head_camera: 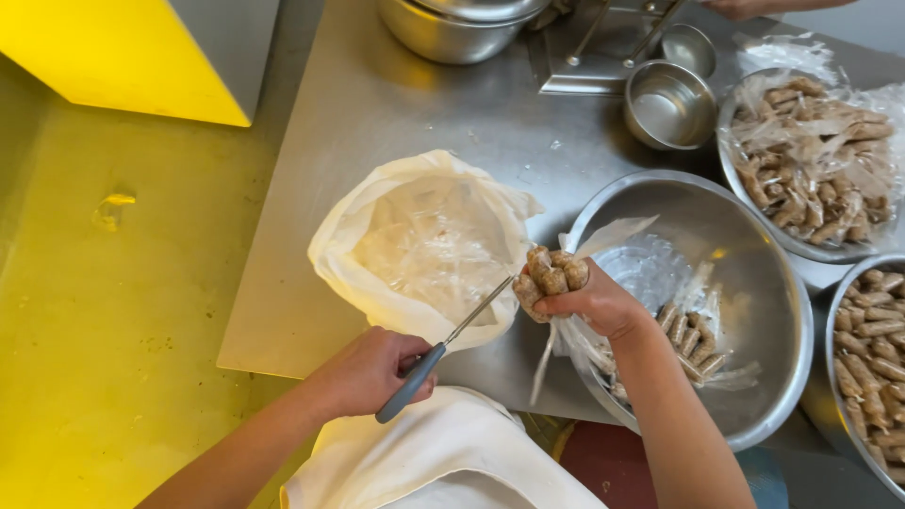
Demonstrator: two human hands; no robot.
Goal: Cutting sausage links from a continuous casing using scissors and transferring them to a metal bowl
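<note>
The left hand [368, 372] grips grey-handled scissors [443, 349], blades at a bundle of wrapped sausages [551, 273] clenched in the right hand [594, 302] over the big steel bowl [764, 283]. On the bench [377, 104], a white bag [424, 245] holds removed wrappers. One bowl of wrapped sausages [811, 151] seemingly remains; an unwrapped batch [872, 349] lies right.

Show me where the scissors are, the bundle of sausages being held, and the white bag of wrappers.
scissors [443, 349], head view, on the grey handle beside the blades.
bundle of sausages [550, 273], head view, on the sausage ends above the right hand.
white bag [353, 273], head view, on its left rim.
</note>
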